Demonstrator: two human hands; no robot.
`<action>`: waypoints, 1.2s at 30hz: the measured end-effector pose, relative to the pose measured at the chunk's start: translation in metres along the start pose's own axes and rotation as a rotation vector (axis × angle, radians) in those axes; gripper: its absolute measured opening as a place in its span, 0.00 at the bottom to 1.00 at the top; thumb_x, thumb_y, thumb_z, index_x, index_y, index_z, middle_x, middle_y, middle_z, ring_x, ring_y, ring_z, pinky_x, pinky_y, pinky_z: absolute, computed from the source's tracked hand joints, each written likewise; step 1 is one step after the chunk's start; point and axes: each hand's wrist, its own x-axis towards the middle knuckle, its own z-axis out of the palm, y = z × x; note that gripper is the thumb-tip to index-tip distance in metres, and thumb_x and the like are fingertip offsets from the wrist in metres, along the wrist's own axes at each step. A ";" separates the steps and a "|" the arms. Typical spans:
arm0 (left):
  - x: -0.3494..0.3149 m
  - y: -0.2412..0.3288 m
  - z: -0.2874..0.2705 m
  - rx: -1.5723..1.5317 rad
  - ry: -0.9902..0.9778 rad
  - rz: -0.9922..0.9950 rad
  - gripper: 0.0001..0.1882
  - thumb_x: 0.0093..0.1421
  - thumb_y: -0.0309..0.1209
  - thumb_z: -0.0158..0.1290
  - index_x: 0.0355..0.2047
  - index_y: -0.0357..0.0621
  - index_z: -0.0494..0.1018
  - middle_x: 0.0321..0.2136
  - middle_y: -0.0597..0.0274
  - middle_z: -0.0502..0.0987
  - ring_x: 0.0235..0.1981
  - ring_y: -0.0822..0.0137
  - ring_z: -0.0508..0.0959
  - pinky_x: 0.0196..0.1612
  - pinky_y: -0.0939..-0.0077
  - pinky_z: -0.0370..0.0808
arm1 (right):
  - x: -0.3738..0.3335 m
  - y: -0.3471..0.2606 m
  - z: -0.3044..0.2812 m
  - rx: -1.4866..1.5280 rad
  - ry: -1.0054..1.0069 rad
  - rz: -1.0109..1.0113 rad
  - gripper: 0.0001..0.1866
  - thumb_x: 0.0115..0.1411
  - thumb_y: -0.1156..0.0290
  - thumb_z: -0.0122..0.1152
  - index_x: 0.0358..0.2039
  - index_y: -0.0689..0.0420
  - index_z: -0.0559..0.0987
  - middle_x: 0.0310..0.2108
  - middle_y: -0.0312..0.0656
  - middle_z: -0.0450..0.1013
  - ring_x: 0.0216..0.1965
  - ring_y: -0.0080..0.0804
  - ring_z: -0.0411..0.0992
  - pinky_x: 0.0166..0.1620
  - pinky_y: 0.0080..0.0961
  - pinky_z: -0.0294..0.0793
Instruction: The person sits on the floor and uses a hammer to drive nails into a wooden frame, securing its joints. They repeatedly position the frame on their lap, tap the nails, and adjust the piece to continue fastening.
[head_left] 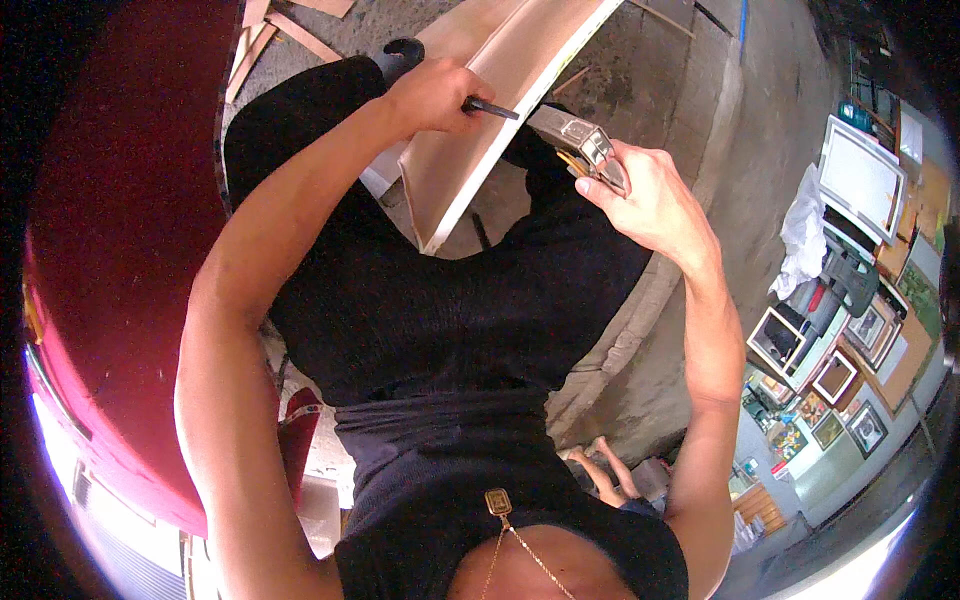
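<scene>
A long pale wooden piece with a white edge (pixel 490 165) stands tilted between my knees, its near corner close to my lap. My left hand (pixel 435 95) is closed around a slim dark tool (pixel 495 108) whose tip points right and meets the white edge; its exact kind is unclear. On the other side of the piece, my right hand (pixel 655 195) grips a silver metal tool that looks like a staple gun (pixel 575 130), with its head beside the white edge. A yellowish part shows below its body. My palm hides part of the handle.
A large dark-red surface (pixel 110 260) curves along my left. Loose wood strips (pixel 300 38) lie on the floor at the far left. To the right are several picture frames (pixel 835 375), a white-framed panel (pixel 862 180) and white plastic (pixel 802 235). Another person's bare limbs (pixel 605 470) show behind my right side.
</scene>
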 end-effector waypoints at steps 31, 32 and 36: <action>0.002 -0.003 0.008 -0.037 0.029 0.011 0.10 0.40 0.32 0.60 0.25 0.44 0.76 0.18 0.51 0.75 0.24 0.49 0.77 0.30 0.56 0.73 | 0.017 -0.005 0.011 -0.049 -0.079 0.034 0.14 0.53 0.66 0.63 0.30 0.65 0.75 0.22 0.59 0.72 0.29 0.57 0.74 0.34 0.43 0.72; 0.001 -0.003 0.008 -0.035 0.026 0.011 0.10 0.40 0.32 0.60 0.25 0.44 0.76 0.18 0.51 0.75 0.24 0.49 0.77 0.30 0.56 0.73 | 0.017 -0.002 0.014 -0.042 -0.060 0.003 0.14 0.53 0.65 0.63 0.29 0.65 0.75 0.22 0.59 0.72 0.29 0.57 0.74 0.34 0.43 0.73; 0.004 -0.002 0.008 -0.028 0.031 0.042 0.11 0.40 0.33 0.60 0.26 0.44 0.76 0.18 0.51 0.75 0.24 0.49 0.77 0.30 0.57 0.74 | 0.019 0.014 0.024 -0.032 0.023 -0.055 0.14 0.50 0.64 0.64 0.27 0.64 0.76 0.20 0.58 0.72 0.27 0.57 0.74 0.33 0.43 0.74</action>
